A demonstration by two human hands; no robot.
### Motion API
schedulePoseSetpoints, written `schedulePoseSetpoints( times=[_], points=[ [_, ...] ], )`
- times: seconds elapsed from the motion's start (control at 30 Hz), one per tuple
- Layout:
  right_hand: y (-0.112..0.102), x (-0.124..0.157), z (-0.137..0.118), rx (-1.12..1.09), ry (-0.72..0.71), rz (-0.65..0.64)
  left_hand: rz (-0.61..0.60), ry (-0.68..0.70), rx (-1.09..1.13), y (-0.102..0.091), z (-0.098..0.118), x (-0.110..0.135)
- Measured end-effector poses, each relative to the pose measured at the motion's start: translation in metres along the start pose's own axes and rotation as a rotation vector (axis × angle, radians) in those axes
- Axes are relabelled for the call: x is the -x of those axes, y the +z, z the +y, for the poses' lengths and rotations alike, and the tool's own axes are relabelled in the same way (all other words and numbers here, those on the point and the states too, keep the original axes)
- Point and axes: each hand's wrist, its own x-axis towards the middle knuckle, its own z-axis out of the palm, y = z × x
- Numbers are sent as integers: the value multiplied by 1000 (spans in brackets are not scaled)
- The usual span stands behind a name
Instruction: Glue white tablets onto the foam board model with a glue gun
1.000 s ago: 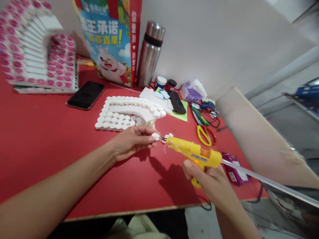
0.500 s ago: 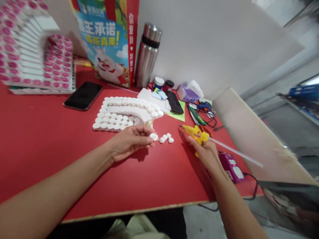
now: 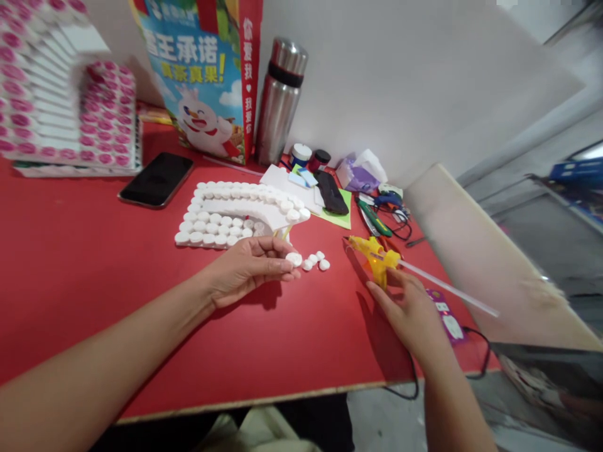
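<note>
My left hand is closed in a pinch on a small round white piece, held just above the table. Several similar white pieces lie to its right. Behind the hand sits a white board edged and partly filled with rows of these pieces; the fingers hide its near right part. A yellow glue gun with a long clear glue stick at its rear is on the right, nozzle pointing left. My right hand is at its handle, fingers loosened and thumb apart, most of the handle showing.
Left of the board lies a black phone, with a pink-and-white decorated panel behind. A printed bag and steel flask stand at the back. Green-handled pliers and a purple power box with a cable are right.
My right hand has slid back and down from the glue gun's handle, its grip loosened. The gun shifted slightly right. My left hand still holds the white piece.
</note>
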Motion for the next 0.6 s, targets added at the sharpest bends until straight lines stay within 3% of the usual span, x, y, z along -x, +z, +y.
schedulePoseSetpoints(
  times=[0.07, 0.13, 0.2, 0.3, 0.4, 0.5, 0.6],
  points=[
    [-9, 23, -17, 79, -54, 102, -16, 8, -4, 0, 0, 0],
    [-10, 40, -43, -34, -81, 126, -34, 32, -16, 0, -1, 0],
    [-2, 47, -71, -306, -70, -28, -48, 70, -54, 1, -2, 1],
    [22, 39, -102, -844, 159, -366, -57, 149, -153, 3, -3, 3],
    [41, 24, -113, -1356, 359, -667, -118, 265, -270, 3, -2, 6],
    [48, 19, -112, -1603, 473, -920, -210, 292, -343, 2, -1, 7],
    [50, 21, -108, -1730, 542, -1021, -245, 248, -362, 0, -2, 6]
  ],
)
